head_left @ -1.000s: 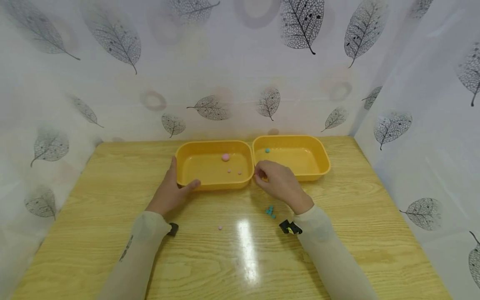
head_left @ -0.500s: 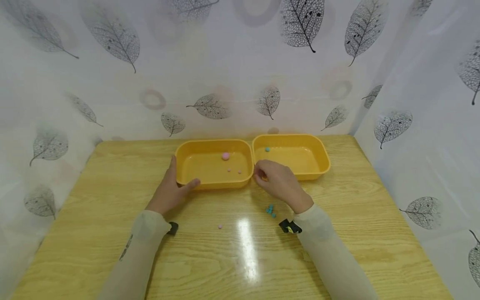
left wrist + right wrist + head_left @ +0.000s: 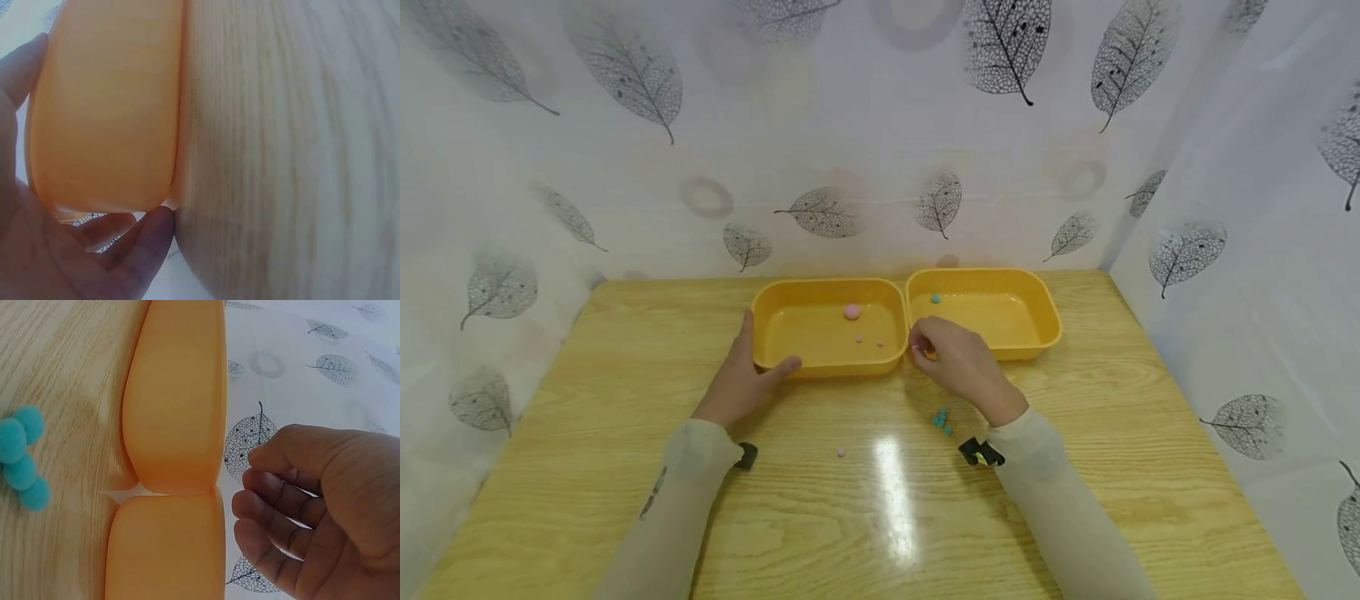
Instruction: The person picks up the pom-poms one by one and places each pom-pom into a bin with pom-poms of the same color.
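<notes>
My left hand (image 3: pixel 739 382) holds the left end of a yellow tray (image 3: pixel 842 367), its thumb at the front rim and its fingers round the end. In the left wrist view, fingertips (image 3: pixel 156 228) bend in under the tray's end. My right hand (image 3: pixel 961 365) hovers where that tray meets a second yellow tray (image 3: pixel 992 317). Its fingers (image 3: pixel 265 512) are loosely curled just above the rims, with nothing visible between them. Inside the left tray lie a larger pink ball (image 3: pixel 852 311) and two tiny pink ones; a blue pom-pom (image 3: pixel 936 298) lies in the right tray.
Several small blue pom-poms (image 3: pixel 941 421) cluster on the wooden table (image 3: pixel 805 517) before the right hand. A single small pink ball (image 3: pixel 841 452) lies between the forearms. Behind the trays and at both sides hangs a leaf-patterned white curtain (image 3: pixel 865 142).
</notes>
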{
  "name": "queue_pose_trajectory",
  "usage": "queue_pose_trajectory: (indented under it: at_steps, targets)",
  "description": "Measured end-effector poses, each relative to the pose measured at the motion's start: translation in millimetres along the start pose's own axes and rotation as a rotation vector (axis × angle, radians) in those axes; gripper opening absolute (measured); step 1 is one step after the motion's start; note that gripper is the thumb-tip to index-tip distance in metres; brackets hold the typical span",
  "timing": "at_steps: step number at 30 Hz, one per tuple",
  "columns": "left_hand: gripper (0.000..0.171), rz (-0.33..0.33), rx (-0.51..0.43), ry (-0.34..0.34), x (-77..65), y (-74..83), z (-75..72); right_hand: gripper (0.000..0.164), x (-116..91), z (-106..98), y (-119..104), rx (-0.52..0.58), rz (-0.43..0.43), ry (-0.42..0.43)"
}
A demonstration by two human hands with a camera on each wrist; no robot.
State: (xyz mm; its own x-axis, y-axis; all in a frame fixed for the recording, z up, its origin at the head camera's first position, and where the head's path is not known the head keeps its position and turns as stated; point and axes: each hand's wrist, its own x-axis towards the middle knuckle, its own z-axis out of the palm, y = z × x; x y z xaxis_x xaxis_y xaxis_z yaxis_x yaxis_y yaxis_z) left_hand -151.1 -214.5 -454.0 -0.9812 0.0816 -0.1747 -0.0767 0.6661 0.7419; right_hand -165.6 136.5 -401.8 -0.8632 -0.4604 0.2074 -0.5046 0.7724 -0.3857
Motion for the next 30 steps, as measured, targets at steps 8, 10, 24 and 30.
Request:
queue_pose_trajectory:
  at_steps: [8,10,24,30]
  targets:
    - [0.119,0.0,-0.001,0.001,-0.3,1.0,0.1,0.006,-0.6,-0.6,-1.2,0.001,-0.004,0.003]
    - [0.119,0.002,0.0,0.001,-0.4,0.9,0.2,0.006,-0.7,-0.6,-1.3,-0.001,-0.005,0.003]
    - [0.119,0.021,0.002,0.007,-1.4,-1.8,1.0,0.006,-1.4,1.4,-2.7,0.002,-0.004,-0.015]
    - [0.119,0.023,0.003,0.009,-0.6,-1.0,0.5,0.003,1.6,-1.3,-0.3,0.009,0.01,0.002]
